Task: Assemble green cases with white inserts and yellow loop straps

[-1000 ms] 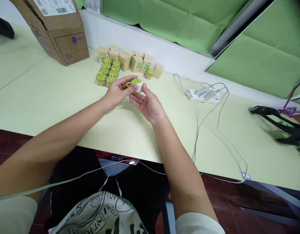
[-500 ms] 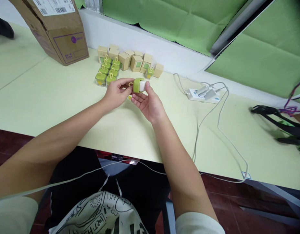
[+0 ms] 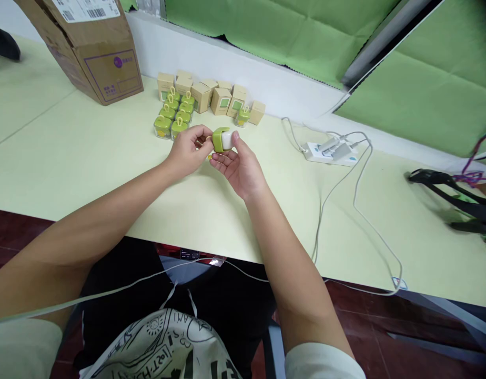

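Note:
My right hand (image 3: 243, 168) holds a small green-and-white case (image 3: 223, 139), thumb on its white end and fingers below. My left hand (image 3: 190, 150) is closed at the case's green end, pinching at a pale loop there; the fingertips partly hide the loop. A tiny yellow piece (image 3: 210, 157) shows below the left fingertips; I cannot tell what it belongs to. Just beyond my left hand, several clear small jars with green lids and loops (image 3: 163, 126) stand in two rows. One more such jar (image 3: 242, 116) stands apart on the right.
Several small tan cartons (image 3: 221, 101) line the wall behind the jars. A big cardboard box (image 3: 112, 76) stands at back left. To the right lie a white power strip (image 3: 330, 154) with loose cables and a black strap-like object (image 3: 452, 195). The table's front edge (image 3: 195, 247) runs below my forearms.
The case has shifted slightly left and turned a little in my fingers, and less of its loop shows. Both hands keep their hold, and the jars stay put.

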Tool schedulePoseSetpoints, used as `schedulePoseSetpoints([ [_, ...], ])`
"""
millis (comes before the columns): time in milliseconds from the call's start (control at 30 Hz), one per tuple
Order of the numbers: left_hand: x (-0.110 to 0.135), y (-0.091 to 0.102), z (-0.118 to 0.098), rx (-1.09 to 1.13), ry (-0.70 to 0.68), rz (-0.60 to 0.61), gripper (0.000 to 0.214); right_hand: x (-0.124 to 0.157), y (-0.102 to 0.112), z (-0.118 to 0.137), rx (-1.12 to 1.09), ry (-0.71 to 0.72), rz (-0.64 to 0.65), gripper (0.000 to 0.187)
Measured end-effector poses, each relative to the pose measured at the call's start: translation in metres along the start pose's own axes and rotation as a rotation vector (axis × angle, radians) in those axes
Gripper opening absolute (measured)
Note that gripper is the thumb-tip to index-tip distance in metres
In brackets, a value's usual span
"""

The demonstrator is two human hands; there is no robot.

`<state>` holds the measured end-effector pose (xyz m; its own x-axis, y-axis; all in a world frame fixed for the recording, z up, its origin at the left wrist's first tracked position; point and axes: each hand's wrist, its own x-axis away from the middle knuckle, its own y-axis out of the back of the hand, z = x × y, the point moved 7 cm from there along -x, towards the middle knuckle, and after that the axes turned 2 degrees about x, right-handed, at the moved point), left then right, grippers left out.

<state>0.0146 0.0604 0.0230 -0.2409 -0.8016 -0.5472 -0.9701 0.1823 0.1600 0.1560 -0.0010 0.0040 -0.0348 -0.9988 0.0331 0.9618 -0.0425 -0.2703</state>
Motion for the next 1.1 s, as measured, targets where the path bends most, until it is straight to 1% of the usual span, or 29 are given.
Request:
schedulePoseSetpoints([
  [200,0.001,0.0,-0.005,-0.044,-0.03,0.016,0.012,-0.002,0.0,-0.001,-0.002,0.028,0.001,0.076],
  [433,0.002,-0.001,-0.002,0.049,-0.004,0.029,0.02,-0.001,0.002,0.004,0.003,0.052,-0.015,0.079],
  [533,0.002,-0.002,-0.005,0.074,-0.023,0.049,0.026,0.0,0.004,0.007,0.003,0.059,-0.018,0.078],
  [633,0.002,-0.001,-0.008,0.074,-0.022,0.043,0.029,0.0,0.005,0.009,0.02,0.056,-0.026,0.079],
  [700,0.002,-0.001,-0.008,0.086,0.008,0.036,0.027,0.001,0.004,0.01,0.02,0.061,-0.029,0.079],
  [833,0.001,-0.002,-0.004,0.105,0.059,0.018,0.017,0.003,0.0,0.011,0.02,0.091,-0.009,0.077],
  [1100,0.0,-0.001,-0.004,0.031,0.03,0.012,0.013,0.003,-0.002,0.009,0.009,0.095,-0.012,0.075],
])
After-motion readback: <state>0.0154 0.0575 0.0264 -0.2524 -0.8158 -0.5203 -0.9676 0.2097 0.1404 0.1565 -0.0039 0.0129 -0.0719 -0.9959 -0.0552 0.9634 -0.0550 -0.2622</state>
